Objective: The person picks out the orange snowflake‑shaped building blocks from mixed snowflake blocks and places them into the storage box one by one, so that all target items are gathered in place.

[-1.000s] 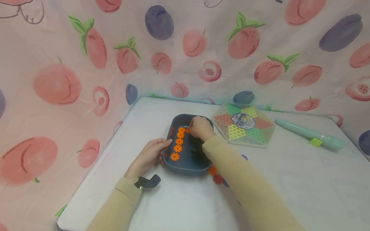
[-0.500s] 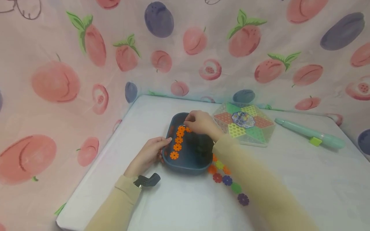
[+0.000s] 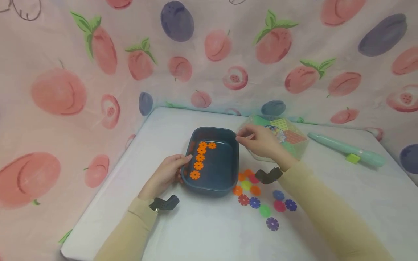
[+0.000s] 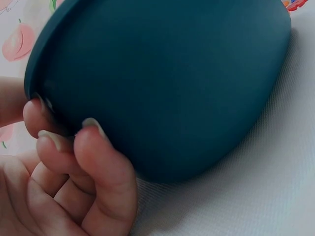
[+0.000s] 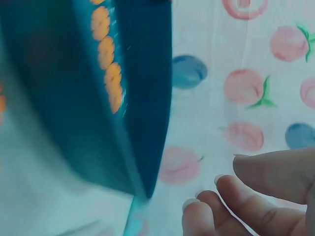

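My right hand (image 3: 261, 143) has moved from over the box (image 3: 222, 166) to just right of it, thumb and fingers parted, hiding part of the game board (image 3: 295, 137); the box, cut off in both wrist views, runs lengthwise away from me, right of my left hand (image 3: 166, 172), which pinches its side

My head view shows a white bench (image 3: 183, 232) carrying a hexagonal board (image 3: 294, 137), a mint-green tube (image 3: 341, 145) to its right and coloured discs (image 3: 254, 203) nearer the front; whether the blue tray (image 3: 217, 170) rests on it, I can't tell.
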The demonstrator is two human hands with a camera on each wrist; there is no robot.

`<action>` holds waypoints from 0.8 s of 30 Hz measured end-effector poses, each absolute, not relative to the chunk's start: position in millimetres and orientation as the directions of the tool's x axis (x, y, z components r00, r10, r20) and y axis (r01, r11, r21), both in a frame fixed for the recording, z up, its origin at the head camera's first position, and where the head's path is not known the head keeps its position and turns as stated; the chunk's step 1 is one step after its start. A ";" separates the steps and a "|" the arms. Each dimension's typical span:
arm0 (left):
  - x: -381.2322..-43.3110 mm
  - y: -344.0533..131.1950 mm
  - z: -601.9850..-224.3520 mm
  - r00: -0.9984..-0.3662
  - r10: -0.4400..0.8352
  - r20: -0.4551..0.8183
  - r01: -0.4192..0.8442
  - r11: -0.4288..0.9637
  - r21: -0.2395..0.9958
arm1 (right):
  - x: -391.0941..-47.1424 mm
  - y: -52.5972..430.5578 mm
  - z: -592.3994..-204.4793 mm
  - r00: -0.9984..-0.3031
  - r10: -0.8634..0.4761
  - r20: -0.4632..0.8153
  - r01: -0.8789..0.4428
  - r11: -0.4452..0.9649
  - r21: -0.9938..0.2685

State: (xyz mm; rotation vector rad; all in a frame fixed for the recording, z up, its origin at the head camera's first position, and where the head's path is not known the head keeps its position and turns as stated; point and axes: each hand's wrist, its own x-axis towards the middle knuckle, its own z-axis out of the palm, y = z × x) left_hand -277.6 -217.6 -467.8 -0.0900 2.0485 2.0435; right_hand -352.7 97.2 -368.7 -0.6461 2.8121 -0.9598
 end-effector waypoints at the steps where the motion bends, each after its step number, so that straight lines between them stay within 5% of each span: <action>1: -277.8 -217.8 -467.6 -0.968 0.129 -0.216 -0.216 0.018 0.976 | -351.9 104.3 -371.1 -0.905 -0.422 0.043 -0.360 0.711 -0.604; 24: -277.7 -216.1 -467.5 -0.970 0.117 -0.213 -0.211 0.025 0.977 | -290.5 164.6 -433.2 -0.871 -0.467 -0.157 -0.270 0.718 -0.641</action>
